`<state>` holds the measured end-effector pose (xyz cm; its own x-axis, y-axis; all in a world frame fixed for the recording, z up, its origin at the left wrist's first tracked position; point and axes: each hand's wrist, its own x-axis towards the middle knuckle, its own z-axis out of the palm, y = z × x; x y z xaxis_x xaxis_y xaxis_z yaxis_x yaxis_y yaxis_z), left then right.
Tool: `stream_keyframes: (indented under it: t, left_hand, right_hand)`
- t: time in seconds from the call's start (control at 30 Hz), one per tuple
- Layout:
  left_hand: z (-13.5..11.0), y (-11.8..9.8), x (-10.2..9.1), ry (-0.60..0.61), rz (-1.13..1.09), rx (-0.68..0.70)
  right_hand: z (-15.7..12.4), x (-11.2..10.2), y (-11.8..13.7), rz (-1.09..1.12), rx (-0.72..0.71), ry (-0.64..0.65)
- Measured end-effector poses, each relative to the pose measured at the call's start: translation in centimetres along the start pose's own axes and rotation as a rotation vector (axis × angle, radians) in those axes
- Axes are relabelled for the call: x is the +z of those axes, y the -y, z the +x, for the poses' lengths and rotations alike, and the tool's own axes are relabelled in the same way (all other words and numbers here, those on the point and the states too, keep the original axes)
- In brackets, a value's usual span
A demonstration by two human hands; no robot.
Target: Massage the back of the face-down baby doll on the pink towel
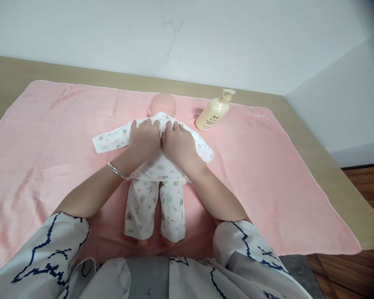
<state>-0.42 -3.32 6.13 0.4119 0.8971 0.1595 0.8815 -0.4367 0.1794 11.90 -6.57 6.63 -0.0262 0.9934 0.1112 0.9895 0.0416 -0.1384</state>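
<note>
A baby doll [162, 104] lies stretched out with its head away from me. Its head is smooth and bare, and no face shows. It wears a white printed top [157, 170] and matching trousers [142, 207], with both sleeves spread to the sides. My left hand [145, 139] rests flat on the upper left of the top, fingers pointing toward the head. Beside it, my right hand [178, 141] lies flat on the upper right, the thumbs close together. Neither hand grips anything. The cloth under both palms is hidden.
A cream pump bottle [213, 112] stands to the right of the doll's head. Under everything is a pink blanket [268, 182] spread over a wooden table [339, 195]. A white wall [112, 37] rises behind the table, and brown flooring [367, 187] shows at the right.
</note>
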Motion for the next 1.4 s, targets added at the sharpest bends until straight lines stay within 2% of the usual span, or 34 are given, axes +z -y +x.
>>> stream_keyframes:
  t: [0.07,0.13,0.3,0.37,0.5,0.6,0.77,0.87,0.93,1.0,1.1,1.17,1.3,1.4]
  left_hand:
    - [-0.1,-0.1,-0.7,0.041,0.040,0.029]
    - [0.5,0.5,-0.5,0.052,0.002,0.001]
    - [2.4,2.2,1.5,0.011,-0.189,-0.071]
    - [1.9,1.8,1.5,-0.013,-0.156,-0.064]
    - [-0.3,-0.5,-0.2,-0.001,0.043,0.004]
    - [-0.7,-0.9,-0.7,0.014,0.051,0.023]
    - [1.6,1.2,2.0,-0.054,-0.126,-0.069]
    - [1.6,1.0,2.7,-0.085,-0.151,-0.143]
    - [0.5,0.0,2.0,-0.076,-0.102,-0.145]
    - [-0.9,-0.9,0.9,-0.015,-0.019,-0.105]
    - [-1.7,-1.2,-0.4,0.083,0.044,-0.043]
    - [-0.9,-0.5,-0.4,0.083,0.020,-0.042]
    - [1.0,0.9,0.8,0.018,-0.060,-0.087]
    - [0.4,0.4,0.7,0.030,-0.003,-0.085]
  right_hand:
    - [-0.3,-0.2,0.2,-0.023,0.004,0.000]
    - [0.5,0.2,-0.5,0.006,-0.006,-0.002]
    - [3.2,1.5,-3.2,0.160,-0.047,0.031]
    - [2.8,1.4,-2.8,0.142,-0.021,0.028]
    - [0.1,0.0,-0.4,-0.016,-0.010,0.043]
    - [-0.2,-0.5,-0.1,-0.027,-0.038,0.046]
    - [2.9,1.1,-3.0,0.197,-0.029,0.075]
    - [2.9,1.3,-3.0,0.212,0.007,0.074]
    - [1.5,0.8,-1.9,0.135,0.036,0.068]
    - [0.0,-0.1,-0.7,0.038,0.030,0.081]
    - [-0.7,-1.0,-0.3,-0.016,-0.005,0.142]
    - [0.2,-0.8,-0.9,0.029,-0.009,0.156]
    - [2.0,0.3,-1.9,0.122,0.023,0.119]
    - [1.0,0.3,-0.9,0.047,0.068,0.137]
